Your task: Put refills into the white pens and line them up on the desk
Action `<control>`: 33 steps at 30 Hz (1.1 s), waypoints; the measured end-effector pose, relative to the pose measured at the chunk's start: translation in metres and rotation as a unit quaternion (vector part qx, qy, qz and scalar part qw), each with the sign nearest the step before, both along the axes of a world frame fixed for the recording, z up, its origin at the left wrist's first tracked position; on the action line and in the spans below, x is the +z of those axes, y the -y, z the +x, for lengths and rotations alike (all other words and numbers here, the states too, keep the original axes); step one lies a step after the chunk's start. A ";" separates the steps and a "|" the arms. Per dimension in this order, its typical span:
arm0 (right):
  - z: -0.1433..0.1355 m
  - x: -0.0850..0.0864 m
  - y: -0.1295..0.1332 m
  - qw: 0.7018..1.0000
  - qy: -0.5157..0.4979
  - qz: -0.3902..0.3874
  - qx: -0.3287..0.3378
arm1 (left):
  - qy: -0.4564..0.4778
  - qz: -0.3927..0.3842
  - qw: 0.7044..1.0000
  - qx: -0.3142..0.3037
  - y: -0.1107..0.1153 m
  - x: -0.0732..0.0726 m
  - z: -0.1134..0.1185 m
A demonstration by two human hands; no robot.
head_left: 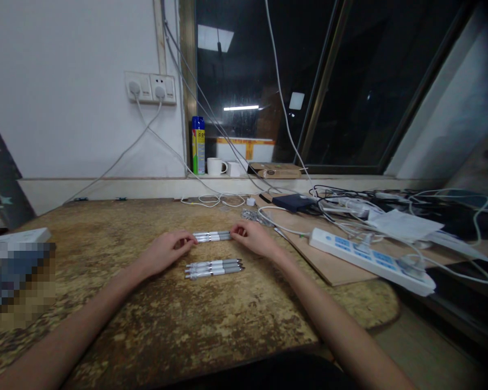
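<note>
Two groups of white-and-grey pens lie sideways on the worn wooden table, one behind the other. At the left ends of the far pens (211, 236), my left hand (169, 252) is closed, thumb and fingertips touching them. My right hand (254, 238) is closed at their right ends, so this group sits between both hands. Several more pens (213, 268) rest side by side closer to me, with dark tips pointing right; neither hand touches these. My fingers hide the ends of the far group.
To the right, a white power strip (372, 260) with plugs lies partly over a brown board (325, 265), among tangled cables and papers (406, 223). A dark box (293, 202) sits behind. A spray can (198, 146) and a white mug (217, 166) stand on the windowsill.
</note>
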State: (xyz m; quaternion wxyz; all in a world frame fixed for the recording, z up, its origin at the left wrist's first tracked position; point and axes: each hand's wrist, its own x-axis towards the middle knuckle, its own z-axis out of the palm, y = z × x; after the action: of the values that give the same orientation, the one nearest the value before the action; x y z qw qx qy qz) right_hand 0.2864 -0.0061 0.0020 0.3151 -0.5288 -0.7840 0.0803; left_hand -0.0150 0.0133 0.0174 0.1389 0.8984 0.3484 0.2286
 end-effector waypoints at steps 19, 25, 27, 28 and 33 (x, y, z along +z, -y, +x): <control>-0.004 -0.013 -0.002 0.998 0.052 0.022 0.016 | -0.010 0.030 0.999 0.004 0.006 -0.001 0.005; -0.004 -0.014 -0.003 0.997 0.075 0.014 0.026 | -0.015 0.032 0.999 0.004 0.004 -0.003 0.005; -0.005 -0.011 -0.002 0.996 0.074 0.020 0.040 | -0.013 0.045 0.999 -0.004 0.004 -0.003 0.006; -0.005 -0.010 -0.001 0.996 0.070 0.025 0.049 | -0.010 0.064 0.998 -0.007 0.004 -0.003 0.007; -0.010 -0.001 0.002 0.995 0.022 0.024 0.090 | -0.025 0.204 0.979 0.004 0.010 -0.005 0.019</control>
State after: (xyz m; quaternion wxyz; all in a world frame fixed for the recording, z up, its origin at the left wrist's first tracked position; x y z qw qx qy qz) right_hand 0.2766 -0.0086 0.0009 0.3022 -0.4499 -0.8367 0.0781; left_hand 0.0044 0.0032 0.0126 -0.0570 0.9119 0.3011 0.2730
